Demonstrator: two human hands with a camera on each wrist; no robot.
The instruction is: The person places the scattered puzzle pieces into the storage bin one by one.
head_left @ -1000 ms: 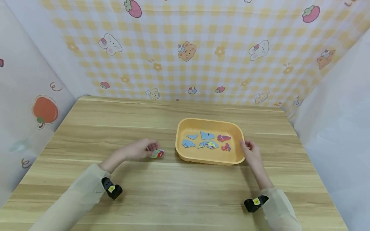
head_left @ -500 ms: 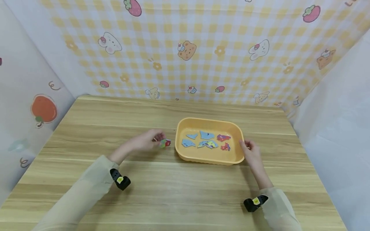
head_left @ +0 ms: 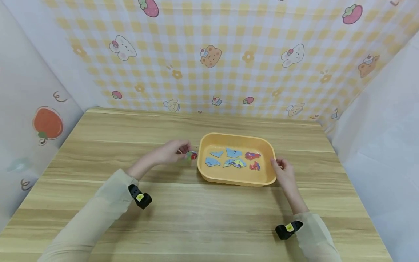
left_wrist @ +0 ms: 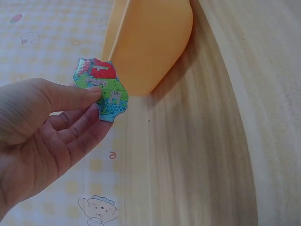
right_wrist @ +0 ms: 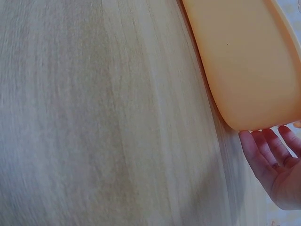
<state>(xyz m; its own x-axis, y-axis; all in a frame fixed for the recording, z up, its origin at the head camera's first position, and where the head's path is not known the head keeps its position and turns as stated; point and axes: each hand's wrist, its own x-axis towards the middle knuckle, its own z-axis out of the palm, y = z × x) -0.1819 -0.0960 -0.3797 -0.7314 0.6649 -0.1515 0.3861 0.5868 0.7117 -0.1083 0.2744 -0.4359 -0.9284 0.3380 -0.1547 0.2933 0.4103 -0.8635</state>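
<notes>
From my remote station I see 2 pale sleeves reaching across the wooden table [head_left: 203,218], each wrist carrying a small black camera with a yellow tag. Nearest me on the right, the right hand [head_left: 284,174] rests against the right end of the yellow plastic tray [head_left: 235,181], its fingers [right_wrist: 263,150] straight and relaxed beside the tray's rounded outer wall, touching the rim in the head view and grasping nothing. A little farther, on the left, the left hand [head_left: 171,153] pinches a jigsaw puzzle piece [head_left: 191,156] between thumb and curled fingertips; the left wrist view shows that piece [left_wrist: 102,89] printed in green, red and pale blue, held upright just beside the tray's left outer wall and clear of the tabletop, outside the tray. Inside the tray I count about 6 more puzzle pieces: 3 blue pieces [head_left: 234,152] toward the left and middle, a mixed blue and yellow piece [head_left: 235,163] at the centre, and 2 red pieces [head_left: 252,155] toward the right, all lying flat on the tray floor and apart from both hands. Beyond the table stands a yellow-checked backdrop [head_left: 229,54] printed with bears, rabbits and strawberries, and a white side panel at far left bears an orange tomato sticker [head_left: 47,124].
</notes>
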